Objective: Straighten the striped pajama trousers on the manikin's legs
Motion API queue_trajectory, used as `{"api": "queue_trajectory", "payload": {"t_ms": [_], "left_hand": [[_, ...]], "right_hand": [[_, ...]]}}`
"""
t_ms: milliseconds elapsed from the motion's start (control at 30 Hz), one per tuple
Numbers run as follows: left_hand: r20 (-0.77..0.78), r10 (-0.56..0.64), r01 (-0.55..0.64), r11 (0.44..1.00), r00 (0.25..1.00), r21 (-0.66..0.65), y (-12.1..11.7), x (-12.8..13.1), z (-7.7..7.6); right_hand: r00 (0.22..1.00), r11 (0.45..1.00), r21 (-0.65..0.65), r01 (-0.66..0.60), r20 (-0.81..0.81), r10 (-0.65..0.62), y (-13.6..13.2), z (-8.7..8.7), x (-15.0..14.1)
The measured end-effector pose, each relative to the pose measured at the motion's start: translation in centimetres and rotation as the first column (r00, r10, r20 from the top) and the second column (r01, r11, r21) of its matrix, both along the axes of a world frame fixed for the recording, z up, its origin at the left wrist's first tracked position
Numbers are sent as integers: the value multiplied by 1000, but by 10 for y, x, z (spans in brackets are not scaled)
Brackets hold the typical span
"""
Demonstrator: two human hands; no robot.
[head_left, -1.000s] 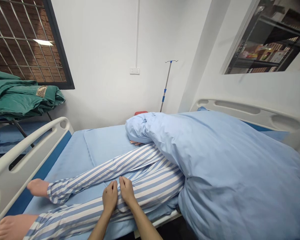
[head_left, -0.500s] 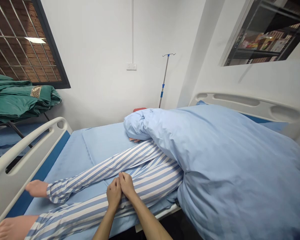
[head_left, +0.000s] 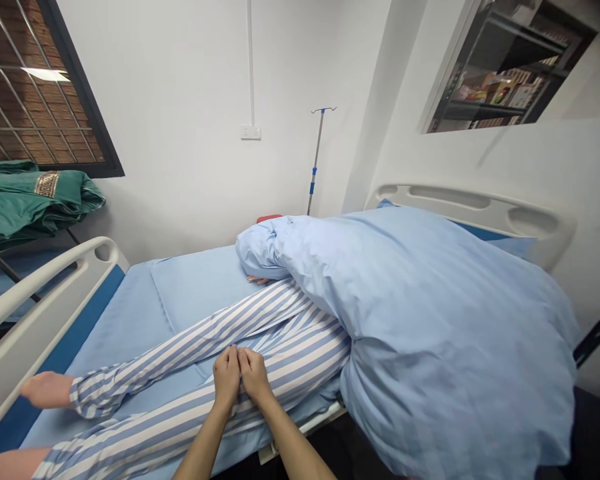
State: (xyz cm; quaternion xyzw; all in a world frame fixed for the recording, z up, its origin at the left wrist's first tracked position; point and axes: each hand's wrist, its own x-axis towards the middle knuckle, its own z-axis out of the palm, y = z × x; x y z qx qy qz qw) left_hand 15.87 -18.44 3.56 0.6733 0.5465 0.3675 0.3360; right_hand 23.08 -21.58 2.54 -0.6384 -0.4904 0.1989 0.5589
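My left hand [head_left: 227, 377] and my right hand [head_left: 253, 373] are closed into loose fists side by side, knuckles up, almost touching. I see nothing in either one. Both are over the near thigh and knee of a figure in blue-and-white striped trousers [head_left: 305, 363] lying on the bed; whether they press on the cloth I cannot tell. A bare far foot [head_left: 49, 390] and a near foot [head_left: 13, 463], cut by the frame edge, point left. The upper body is hidden under a bunched light blue quilt [head_left: 430, 320], with some fingers [head_left: 257, 280] showing at its edge.
A cream footboard [head_left: 55, 267] rises at the left, a headboard [head_left: 460, 200] at the right. Behind the bed are an IV pole [head_left: 317, 150] and a red object [head_left: 269, 218]. Folded green cloth [head_left: 35, 203] lies under the barred window. The quilt hangs over the bed's near side.
My fists have come closer together, the left one lifting and shifting right. The view has turned slightly right, bringing a black object into sight at the right edge. The figure and quilt stay put.
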Motion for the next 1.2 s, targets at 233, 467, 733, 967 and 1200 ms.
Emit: {"api": "queue_trajectory", "payload": {"t_ms": [233, 467, 733, 967, 1200], "left_hand": [[-32, 76, -78, 995, 997, -60, -13, 19, -12], [-148, 47, -54, 998, 988, -44, -15, 19, -10], [-110, 5, -5, 1000, 994, 0, -16, 30, -1], [-55, 35, -34, 999, 998, 30, -23, 57, -2], [-203, 7, -2, 1000, 979, 28, -24, 57, -11]], "right_hand": [[981, 999, -23, 34, -189, -38, 6, 5, 6], [977, 999, -46, 22, 213, -12, -2, 16, 26], [986, 998, -44, 52, 161, -45, -6, 6, 36], [962, 998, 43, 44, -270, -31, 0, 5, 48], [998, 999, -33, 40, 57, -38, -4, 15, 59]]}}
